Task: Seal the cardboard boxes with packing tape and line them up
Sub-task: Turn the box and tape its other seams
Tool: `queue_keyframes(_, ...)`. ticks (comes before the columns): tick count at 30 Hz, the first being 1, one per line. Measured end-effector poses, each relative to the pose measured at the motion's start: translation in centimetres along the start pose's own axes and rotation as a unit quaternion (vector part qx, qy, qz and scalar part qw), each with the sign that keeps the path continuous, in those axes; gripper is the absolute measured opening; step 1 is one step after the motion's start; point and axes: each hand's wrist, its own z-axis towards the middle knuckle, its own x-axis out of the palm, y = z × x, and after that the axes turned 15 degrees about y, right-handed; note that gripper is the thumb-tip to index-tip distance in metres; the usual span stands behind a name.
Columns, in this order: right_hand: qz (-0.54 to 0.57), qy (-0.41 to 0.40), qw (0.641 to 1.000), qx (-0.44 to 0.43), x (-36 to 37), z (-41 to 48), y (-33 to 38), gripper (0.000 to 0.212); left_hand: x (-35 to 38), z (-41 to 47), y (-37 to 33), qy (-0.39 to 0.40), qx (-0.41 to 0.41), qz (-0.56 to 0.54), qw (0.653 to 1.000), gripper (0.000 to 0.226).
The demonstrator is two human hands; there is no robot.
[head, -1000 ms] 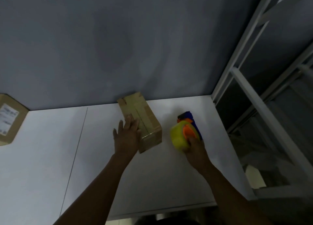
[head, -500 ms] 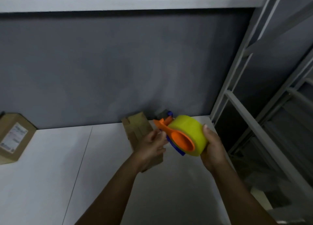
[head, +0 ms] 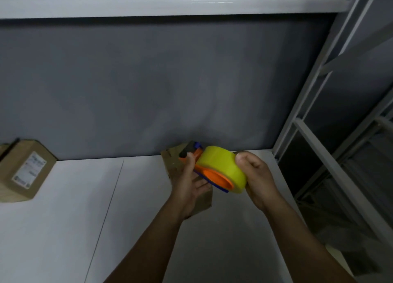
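1. At the far left we see a labelled box (head: 25, 172) of brown cardboard standing on the white tabletop (head: 63, 229). It is close to the grey wall (head: 148, 80), with a white printed label on the face turned towards us. It runs partly out of the left edge of the view.
2. A thin dark seam (head: 110, 202) runs from near to far across the tabletop, between the labelled box and our hands. Above the wall, a pale shelf (head: 148, 1) spans the top of the view.
3. Right of the seam, a small box (head: 171, 163) of plain cardboard lies on the tabletop with its far end against the wall. It is well apart from the labelled box. Our left hand covers most of it, so we cannot tell whether its flaps are taped.
4. Our left hand (head: 189, 184) is raised in front of the small box. Its fingers are curled up against the orange side of the tape dispenser (head: 221, 165) and the thumb sits below it, so the hand grips that edge.
5. We hold the tape dispenser in the air between both hands, above the right end of the small box. It carries a fat yellow roll on an orange core, with a blue part at its lower rim.
6. Our right hand (head: 258, 180) wraps the right side of the yellow roll, with the thumb pressed on top.
7. At the far right a white metal frame (head: 308, 144) rises beside the tabletop's end.
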Motion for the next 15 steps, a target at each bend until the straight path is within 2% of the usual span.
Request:
queue_keyframes(3,-0.02,-0.013,1.0,0.002,0.5,0.2,-0.4,0.025,0.1,0.3,0.1,-0.053,0.019,-0.042,0.998,0.054)
queue_keyframes(6,0.01,-0.03,0.998,0.054,1.4,-0.1,-1.1,0.05,0.1,0.6,0.5,-0.1,0.039,-0.072,0.992,0.044)
queue_keyframes(9,0.114,0.009,0.985,0.13,1.9,-0.7,-1.3,0.067,0.0,0.5,0.8,-0.122,0.052,-0.073,0.989,0.041)
queue_keyframes(13,0.074,0.018,0.99,0.115,2.0,-0.8,-1.9,0.055,-1.1,0.4,1.2,-0.123,0.034,-0.06,0.99,0.048)
queue_keyframes(15,0.048,0.0,0.993,0.104,1.9,-0.7,-2.3,0.043,-1.8,0.3,1.2,-0.152,0.034,0.014,0.988,0.057)
